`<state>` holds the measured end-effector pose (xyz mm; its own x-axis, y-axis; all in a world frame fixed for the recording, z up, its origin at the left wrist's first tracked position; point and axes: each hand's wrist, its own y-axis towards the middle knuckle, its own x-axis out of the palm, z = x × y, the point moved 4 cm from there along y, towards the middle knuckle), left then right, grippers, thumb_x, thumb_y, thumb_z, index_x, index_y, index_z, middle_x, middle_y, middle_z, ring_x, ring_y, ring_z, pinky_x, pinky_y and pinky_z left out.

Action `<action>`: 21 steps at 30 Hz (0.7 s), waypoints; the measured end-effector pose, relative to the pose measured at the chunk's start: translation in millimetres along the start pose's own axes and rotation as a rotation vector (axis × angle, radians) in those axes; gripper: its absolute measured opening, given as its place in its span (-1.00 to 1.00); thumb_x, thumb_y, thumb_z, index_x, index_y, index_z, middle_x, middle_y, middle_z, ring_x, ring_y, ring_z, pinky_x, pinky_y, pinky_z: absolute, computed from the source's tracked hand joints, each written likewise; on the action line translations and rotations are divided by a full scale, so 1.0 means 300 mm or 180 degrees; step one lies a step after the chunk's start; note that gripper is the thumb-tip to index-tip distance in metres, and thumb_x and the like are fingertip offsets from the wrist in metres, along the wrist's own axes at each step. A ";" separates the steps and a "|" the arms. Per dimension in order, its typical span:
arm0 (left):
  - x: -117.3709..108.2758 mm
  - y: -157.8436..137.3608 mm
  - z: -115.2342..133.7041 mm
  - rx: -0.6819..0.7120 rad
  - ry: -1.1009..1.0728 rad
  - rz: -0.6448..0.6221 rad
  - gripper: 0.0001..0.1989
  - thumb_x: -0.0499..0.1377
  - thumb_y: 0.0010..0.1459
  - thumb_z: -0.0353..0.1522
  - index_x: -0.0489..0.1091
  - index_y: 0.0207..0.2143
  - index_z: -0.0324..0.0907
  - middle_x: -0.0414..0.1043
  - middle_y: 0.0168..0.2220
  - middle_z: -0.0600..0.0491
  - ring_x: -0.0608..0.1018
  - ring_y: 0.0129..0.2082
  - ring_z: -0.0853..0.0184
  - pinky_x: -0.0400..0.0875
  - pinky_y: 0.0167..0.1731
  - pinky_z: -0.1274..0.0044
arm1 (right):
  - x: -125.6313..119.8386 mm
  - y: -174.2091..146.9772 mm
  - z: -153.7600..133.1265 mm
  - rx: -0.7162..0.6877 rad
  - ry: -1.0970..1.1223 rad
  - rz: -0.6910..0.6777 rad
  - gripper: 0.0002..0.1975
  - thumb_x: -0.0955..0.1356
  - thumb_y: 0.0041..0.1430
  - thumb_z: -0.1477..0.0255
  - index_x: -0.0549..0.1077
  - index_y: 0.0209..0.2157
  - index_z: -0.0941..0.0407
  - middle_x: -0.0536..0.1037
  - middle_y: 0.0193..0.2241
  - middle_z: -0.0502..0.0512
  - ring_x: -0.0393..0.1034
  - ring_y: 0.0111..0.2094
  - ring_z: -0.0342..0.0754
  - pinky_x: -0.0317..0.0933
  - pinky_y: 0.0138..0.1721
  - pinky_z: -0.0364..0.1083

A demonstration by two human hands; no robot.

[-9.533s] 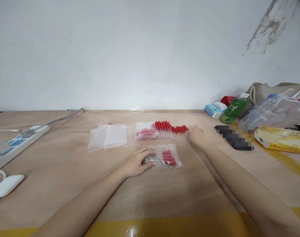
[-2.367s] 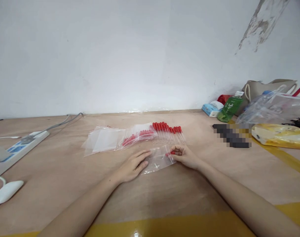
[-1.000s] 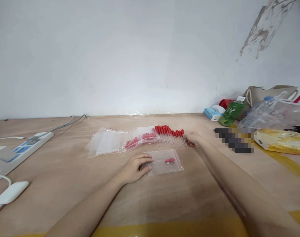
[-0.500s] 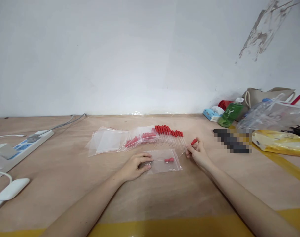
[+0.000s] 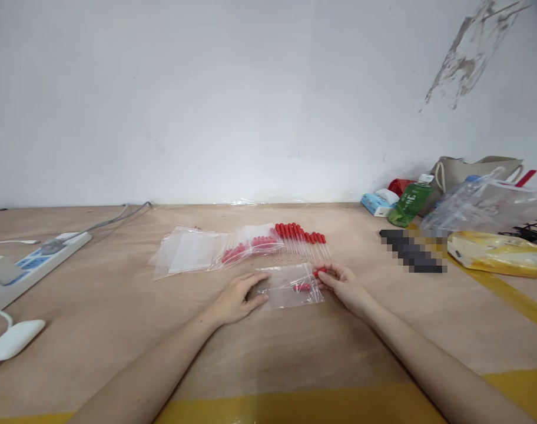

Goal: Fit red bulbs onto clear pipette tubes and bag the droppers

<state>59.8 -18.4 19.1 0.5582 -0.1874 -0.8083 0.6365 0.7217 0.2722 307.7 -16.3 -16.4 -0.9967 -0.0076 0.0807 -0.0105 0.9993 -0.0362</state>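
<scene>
A clear zip bag (image 5: 284,300) lies flat in front of me, holding a dropper with a red rubber bulb (image 5: 301,287). My left hand (image 5: 242,297) rests at the bag's left end, forefinger and thumb spread apart on it. At the bag's right end, my right hand (image 5: 339,285) pinches a second dropper by its red bulb (image 5: 320,272). That dropper's thin stem points left, at or into the bag's mouth; I cannot tell exactly how far in. Behind the bag is a row of loose red-bulbed droppers (image 5: 295,231), stems toward me.
Left of the loose droppers are filled bags (image 5: 251,247) and flat clear bags (image 5: 191,252). A white power strip (image 5: 52,259) lies at far left. To the right are a blurred dark object (image 5: 412,250), a green bottle (image 5: 410,203), a tissue pack (image 5: 377,204) and a yellow packet (image 5: 498,253).
My right hand has moved left with its dropper, from beside the bag to the bag's right end. My left hand has stayed at the bag's left end.
</scene>
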 end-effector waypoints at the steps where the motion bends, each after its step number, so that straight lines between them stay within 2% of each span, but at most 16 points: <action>1: 0.001 -0.001 -0.001 -0.0014 0.0007 -0.0007 -0.58 0.08 0.13 -0.26 0.20 0.05 -0.09 0.31 0.02 -0.01 0.38 -0.03 0.25 0.28 -0.05 0.38 | -0.001 0.001 0.000 -0.0009 -0.0202 -0.0079 -0.58 0.44 -0.24 0.22 0.36 -0.34 0.15 0.43 -0.53 -0.03 0.33 -0.54 -0.19 0.27 -0.44 -0.15; 6: 0.002 0.000 -0.002 0.0007 0.0012 -0.0011 -0.59 0.07 0.13 -0.24 0.21 0.05 -0.08 0.31 0.02 -0.01 0.37 -0.02 0.23 0.28 -0.05 0.37 | 0.004 0.032 0.012 -0.0246 -0.0912 -0.0194 -0.61 0.42 -0.24 0.23 0.44 -0.34 0.18 0.47 -0.55 -0.03 0.29 -0.56 -0.19 0.19 -0.49 -0.17; 9: 0.000 0.003 0.002 0.0016 0.0027 -0.0006 -0.58 0.07 0.13 -0.24 0.21 0.05 -0.09 0.32 0.01 -0.01 0.36 -0.01 0.23 0.27 -0.03 0.37 | 0.017 0.044 0.012 -0.0359 -0.0931 -0.0118 -0.63 0.43 -0.23 0.26 0.43 -0.36 0.18 0.47 -0.53 0.00 0.31 -0.54 -0.18 0.19 -0.49 -0.18; 12: -0.002 0.005 0.004 0.0038 0.0010 0.0003 -0.60 0.07 0.13 -0.26 0.22 0.04 -0.09 0.32 0.01 0.00 0.36 -0.01 0.24 0.26 -0.02 0.37 | 0.035 0.034 0.003 -0.0191 -0.0733 -0.0374 -0.59 0.41 -0.20 0.25 0.40 -0.29 0.17 0.49 -0.45 0.03 0.33 -0.53 -0.19 0.17 -0.54 -0.20; 15: 0.000 0.006 0.004 0.0067 -0.0060 0.0025 -0.62 0.08 0.13 -0.27 0.24 0.01 -0.10 0.34 -0.01 0.00 0.37 -0.02 0.24 0.26 -0.03 0.37 | 0.029 0.022 -0.012 0.0040 -0.0800 -0.0522 -0.59 0.39 -0.16 0.25 0.39 -0.26 0.18 0.42 -0.61 -0.06 0.18 -0.68 -0.27 0.04 -0.67 -0.25; 18: 0.002 0.006 0.005 0.0133 -0.0135 0.0038 -0.68 0.08 0.12 -0.28 0.30 -0.05 -0.11 0.36 -0.05 -0.01 0.37 -0.02 0.25 0.25 -0.02 0.37 | -0.026 0.044 -0.018 0.0130 -0.0946 -0.0098 -0.63 0.38 -0.16 0.25 0.38 -0.30 0.18 0.28 -0.74 -0.16 0.07 -0.76 -0.28 -0.06 -0.74 -0.26; 21: 0.002 0.006 0.005 0.0134 -0.0233 0.0052 -0.75 0.08 0.12 -0.29 0.32 -0.14 -0.13 0.36 -0.06 -0.02 0.39 -0.04 0.26 0.27 -0.05 0.39 | -0.111 0.103 -0.022 -0.0027 -0.1215 0.0712 -0.69 0.36 -0.15 0.27 0.36 -0.36 0.16 0.28 -0.74 -0.14 0.08 -0.77 -0.26 -0.07 -0.76 -0.25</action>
<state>62.1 -18.4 19.9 0.6051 -0.2250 -0.7637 0.6479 0.6966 0.3080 341.1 15.0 -13.7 -0.9326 0.1974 -0.3020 0.2079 0.9781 -0.0028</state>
